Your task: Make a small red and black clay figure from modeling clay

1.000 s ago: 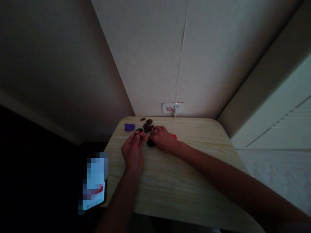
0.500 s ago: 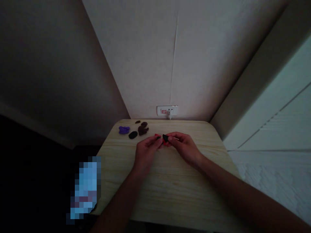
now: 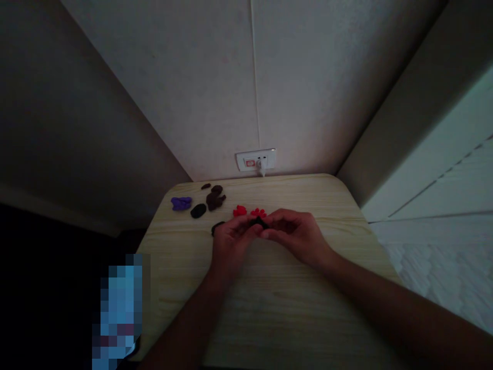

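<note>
Small black clay-like piece (image 3: 259,222) between left hand (image 3: 232,245) and right hand (image 3: 300,235)

Both are together, fingertips pinching it over the pale wood-grain table (image 3: 285,303); 2 bright red lumpy pieces (image 3: 240,211) lie just beyond, a flat black oval (image 3: 198,210) and a purple lump (image 3: 181,204) farther left

Hands (image 3: 300,236) now together at black piece (image 3: 259,222); red pieces (image 3: 240,211) in fuller view

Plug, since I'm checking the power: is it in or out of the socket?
In: the plug sits against the wall socket, covering part of its face.
</note>
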`<state>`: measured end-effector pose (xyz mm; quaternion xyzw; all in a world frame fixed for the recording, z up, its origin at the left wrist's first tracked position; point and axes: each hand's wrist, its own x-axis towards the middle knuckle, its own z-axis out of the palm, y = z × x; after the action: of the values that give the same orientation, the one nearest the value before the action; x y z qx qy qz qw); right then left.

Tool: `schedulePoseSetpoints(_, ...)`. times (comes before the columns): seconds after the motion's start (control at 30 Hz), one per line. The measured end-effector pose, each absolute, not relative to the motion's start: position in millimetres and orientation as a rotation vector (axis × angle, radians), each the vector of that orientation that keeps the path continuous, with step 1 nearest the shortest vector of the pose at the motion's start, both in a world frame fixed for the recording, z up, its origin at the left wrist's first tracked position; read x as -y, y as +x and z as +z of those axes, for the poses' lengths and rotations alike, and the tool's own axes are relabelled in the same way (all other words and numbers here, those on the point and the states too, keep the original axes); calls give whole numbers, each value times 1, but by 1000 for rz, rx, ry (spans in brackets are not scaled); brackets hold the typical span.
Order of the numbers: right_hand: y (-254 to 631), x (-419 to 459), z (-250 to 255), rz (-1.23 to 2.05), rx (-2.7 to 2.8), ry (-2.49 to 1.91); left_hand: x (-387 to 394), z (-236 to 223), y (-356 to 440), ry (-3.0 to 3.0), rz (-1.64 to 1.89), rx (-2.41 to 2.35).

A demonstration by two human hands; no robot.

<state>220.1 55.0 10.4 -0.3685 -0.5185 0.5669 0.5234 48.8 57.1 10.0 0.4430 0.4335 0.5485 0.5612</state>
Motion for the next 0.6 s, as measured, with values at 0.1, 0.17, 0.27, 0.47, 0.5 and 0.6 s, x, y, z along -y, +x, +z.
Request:
schedulePoseSetpoints(0.1,219,-53,8,1465,1198,-889,-53,11,45,1129,1250,-1048)
schedulePoseSetpoints(0.17,218,-53,7,1509,1194,-877,-51,13,42,1191,1217,-1053)
schedulePoseSetpoints(0.27,218,-51,9,1549,1206,-840,-49,15,40,1247,1141,-1050)
schedulePoseSetpoints(0.47,222,-55,6,1632,1192,-802,-52,6,45,1229,1068,-937)
schedulePoseSetpoints(0.5,222,-56,5,1645,1194,-801,-53,3,46,1197,1063,-895)
schedulePoseSetpoints(0.6,222,-59,4,1673,1194,-793,-55,-2,50,998,1061,-772)
